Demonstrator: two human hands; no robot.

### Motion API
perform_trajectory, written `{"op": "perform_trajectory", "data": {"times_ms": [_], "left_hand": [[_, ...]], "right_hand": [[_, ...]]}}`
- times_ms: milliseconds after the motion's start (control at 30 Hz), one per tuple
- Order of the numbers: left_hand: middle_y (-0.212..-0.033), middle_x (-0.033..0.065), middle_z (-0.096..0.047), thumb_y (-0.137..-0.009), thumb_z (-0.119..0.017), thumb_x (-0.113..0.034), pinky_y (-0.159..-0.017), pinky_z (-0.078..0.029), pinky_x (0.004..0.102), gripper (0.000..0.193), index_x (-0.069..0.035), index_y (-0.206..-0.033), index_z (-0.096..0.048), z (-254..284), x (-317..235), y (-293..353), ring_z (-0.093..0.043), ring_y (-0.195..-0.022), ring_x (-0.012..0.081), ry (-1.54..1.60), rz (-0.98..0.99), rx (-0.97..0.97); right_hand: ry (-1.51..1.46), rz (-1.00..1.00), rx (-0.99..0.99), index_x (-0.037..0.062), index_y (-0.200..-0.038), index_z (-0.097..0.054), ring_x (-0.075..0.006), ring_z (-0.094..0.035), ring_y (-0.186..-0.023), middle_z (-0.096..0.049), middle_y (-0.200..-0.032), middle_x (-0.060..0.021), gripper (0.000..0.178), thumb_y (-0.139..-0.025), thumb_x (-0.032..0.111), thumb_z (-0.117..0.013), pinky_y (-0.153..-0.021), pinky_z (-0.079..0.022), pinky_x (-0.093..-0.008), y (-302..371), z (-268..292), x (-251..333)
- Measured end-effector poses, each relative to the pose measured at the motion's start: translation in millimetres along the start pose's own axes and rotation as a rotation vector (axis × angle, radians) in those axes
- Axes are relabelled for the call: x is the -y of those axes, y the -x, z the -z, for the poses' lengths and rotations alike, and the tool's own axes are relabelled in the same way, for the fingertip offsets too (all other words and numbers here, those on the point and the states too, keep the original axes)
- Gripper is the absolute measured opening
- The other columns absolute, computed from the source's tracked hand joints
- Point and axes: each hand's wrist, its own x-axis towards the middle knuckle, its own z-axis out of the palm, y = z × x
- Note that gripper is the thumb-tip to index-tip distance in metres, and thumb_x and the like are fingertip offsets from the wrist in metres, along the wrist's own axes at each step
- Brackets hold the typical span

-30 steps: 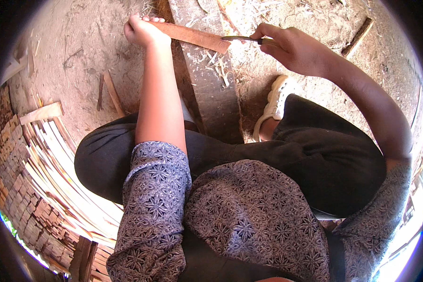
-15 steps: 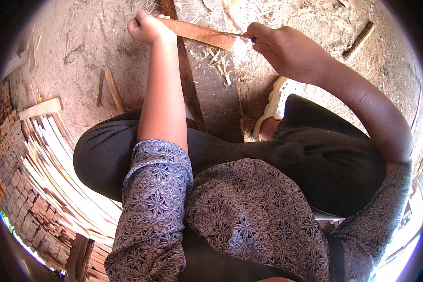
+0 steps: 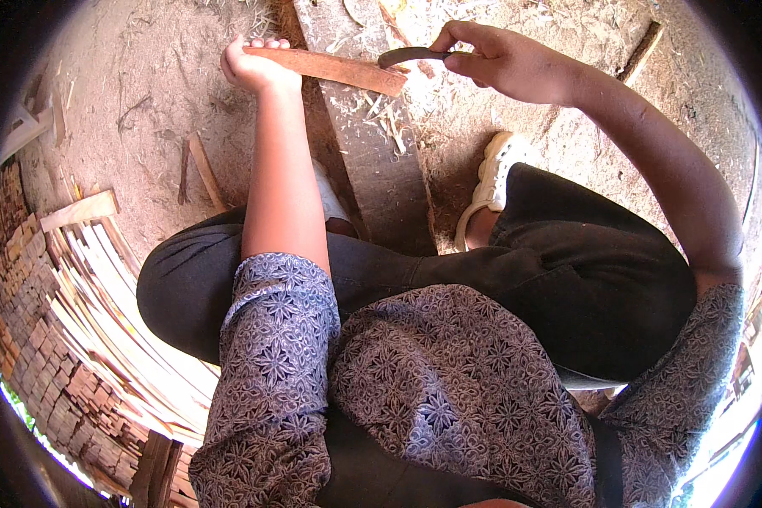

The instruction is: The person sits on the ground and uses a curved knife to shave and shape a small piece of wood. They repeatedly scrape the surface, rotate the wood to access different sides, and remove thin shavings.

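Note:
My left hand (image 3: 259,71) is closed around one end of a flat reddish-brown strip of wood (image 3: 334,69). The strip points right, and its free end lies over a broad plank (image 3: 379,182) on the ground. In my right hand (image 3: 508,66) is a knife (image 3: 411,54) with a dark, curved blade, pinched between thumb and fingers. The blade's tip is just above the strip near its free end; whether they touch I cannot tell. Pale wood shavings (image 3: 388,118) lie on the plank below the strip.
My legs (image 3: 593,262) are folded on either side of the plank, with a pale clog (image 3: 493,173) at the right. Thin wooden strips (image 3: 114,296) are heaped at left beside stacked wood pieces (image 3: 46,364). A stick (image 3: 640,52) lies on the dirt ground at upper right.
My right hand has risen and turned, so the knife's blade now shows its broad, curved side. My left hand and the wooden strip have shifted slightly left.

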Motion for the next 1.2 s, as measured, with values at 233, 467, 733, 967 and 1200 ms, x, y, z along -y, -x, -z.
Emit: {"op": "perform_trajectory", "data": {"times_ms": [233,467,733,967,1200], "left_hand": [[-0.073,0.0028,-0.043,-0.091,-0.053,-0.022,-0.057,-0.042,0.0382,0.018,-0.010,-0.089,-0.039,0,2,-1,-0.043,-0.058,0.0175,-0.034,-0.046,0.028],[-0.076,0.0055,-0.047,-0.093,-0.054,-0.010,-0.051,-0.049,0.0394,0.018,-0.007,-0.106,-0.042,-11,1,12,-0.048,-0.056,0.0182,-0.178,-0.215,0.012],[-0.076,0.0077,-0.048,-0.094,-0.060,-0.014,-0.040,-0.050,0.0381,0.024,-0.005,-0.104,-0.040,-42,-4,33,-0.050,-0.048,0.0199,-0.240,-0.297,0.071],[-0.075,0.0077,-0.048,-0.089,-0.062,-0.014,-0.039,-0.044,0.0371,0.024,-0.009,-0.099,-0.041,-52,-9,45,-0.047,-0.047,0.0190,-0.137,-0.259,0.140],[-0.068,0.0034,-0.045,-0.083,-0.059,-0.021,-0.049,-0.040,0.0360,0.017,-0.016,-0.086,-0.044,-46,-25,47,-0.043,-0.051,0.0185,-0.061,-0.122,0.287]], "right_hand": [[-0.043,0.189,-0.035,0.0104,-0.128,-0.054,-0.0156,-0.061,-0.074,-0.062,-0.079,-0.0030,0.027,-0.107,0.028,-0.050,-0.073,-0.050,-0.0350,-5,-4,-9],[0.352,0.208,-0.189,0.0049,-0.119,-0.056,-0.0334,-0.073,-0.075,-0.070,-0.079,-0.0184,0.020,-0.102,0.016,-0.056,-0.067,-0.057,-0.0438,13,-22,23],[0.426,0.084,-0.192,0.0029,-0.117,-0.058,-0.0333,-0.072,-0.070,-0.069,-0.078,-0.0204,0.019,-0.104,0.016,-0.053,-0.062,-0.057,-0.0433,8,-15,51],[0.384,-0.012,-0.095,0.0036,-0.118,-0.058,-0.0261,-0.072,-0.074,-0.071,-0.082,-0.0181,0.022,-0.105,0.019,-0.051,-0.067,-0.056,-0.0395,3,-3,59],[0.066,-0.006,0.225,0.0048,-0.133,-0.056,-0.0320,-0.059,-0.118,-0.063,-0.125,-0.0188,0.038,-0.105,0.029,-0.049,-0.102,-0.046,-0.0433,12,52,59]]}}
